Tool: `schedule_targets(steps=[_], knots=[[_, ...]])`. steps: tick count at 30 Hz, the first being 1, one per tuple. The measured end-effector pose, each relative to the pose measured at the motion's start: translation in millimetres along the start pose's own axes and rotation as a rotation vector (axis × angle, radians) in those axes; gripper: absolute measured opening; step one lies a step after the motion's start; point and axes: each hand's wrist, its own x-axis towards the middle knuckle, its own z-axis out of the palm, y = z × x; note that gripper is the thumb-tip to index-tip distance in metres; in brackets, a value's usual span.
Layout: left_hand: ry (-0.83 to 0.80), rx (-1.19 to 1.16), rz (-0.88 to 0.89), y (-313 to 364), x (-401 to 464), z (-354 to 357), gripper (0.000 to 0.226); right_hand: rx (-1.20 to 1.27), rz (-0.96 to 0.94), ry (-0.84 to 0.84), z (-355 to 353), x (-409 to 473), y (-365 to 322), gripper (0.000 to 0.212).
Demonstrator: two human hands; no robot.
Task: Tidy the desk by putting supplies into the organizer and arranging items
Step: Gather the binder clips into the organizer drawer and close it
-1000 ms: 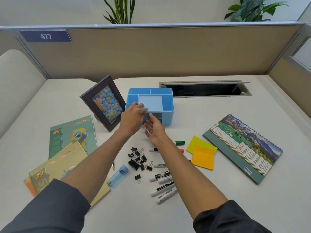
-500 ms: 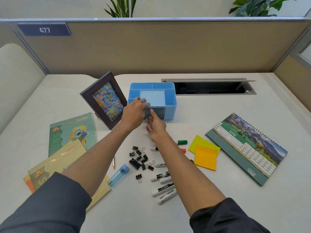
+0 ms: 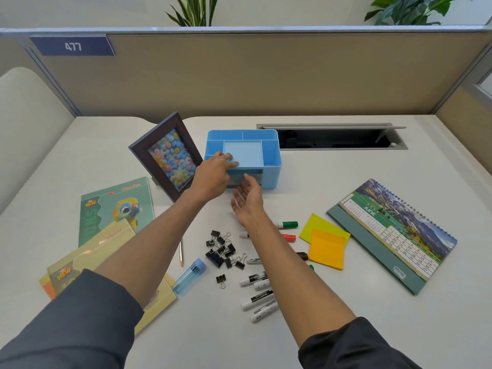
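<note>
A blue desk organizer [image 3: 270, 166] with several top compartments and a front drawer stands at the middle of the desk. My left hand [image 3: 214, 174] rests on its top front-left corner, fingers laid over the rim. My right hand [image 3: 247, 202] is at the drawer front, palm turned up, fingers loosely extended and holding nothing. Loose on the desk in front lie black binder clips [image 3: 222, 251], white markers [image 3: 257, 296], a green-capped marker [image 3: 287, 224], a red-capped marker [image 3: 288, 237] and yellow and orange sticky notes [image 3: 326, 249].
A framed flower picture [image 3: 165, 155] leans left of the organizer. Booklets [image 3: 114, 209], a pencil [image 3: 181, 253] and a clear blue case [image 3: 190, 275] lie at the left. A desk calendar [image 3: 394, 233] lies at the right. An open cable slot [image 3: 332, 137] sits behind.
My right hand has moved forward from the desk surface up to the organizer's drawer front. My left hand has stayed on the organizer's top.
</note>
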Motion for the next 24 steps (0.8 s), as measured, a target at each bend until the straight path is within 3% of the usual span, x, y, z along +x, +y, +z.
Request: schedule_targets(steps=[4, 10, 14, 18, 24], knots=[[-0.037, -0.013, 0.0, -3.9, 4.8, 0.6, 0.045, -0.033, -0.024, 0.038, -4.6, -3.6, 1.3, 0.054], [-0.038, -0.011, -0.011, -5.6, 11.4, 2.2, 0.045, -0.135, -0.108, 0.144, -13.5, -7.3, 10.0, 0.03], [-0.019, -0.009, 0.009, -1.9, 9.2, -0.7, 0.044, -0.114, -0.181, 0.151, -21.9, -12.6, 21.6, 0.051], [0.157, -0.114, 0.009, 1.9, -11.6, 9.1, 0.04, -0.161, -0.239, 0.146, -32.8, -15.3, 27.7, 0.057], [0.407, 0.008, -0.097, -10.1, -54.8, 27.5, 0.041, -0.251, -0.244, 0.126, -45.4, -21.0, 30.7, 0.05]])
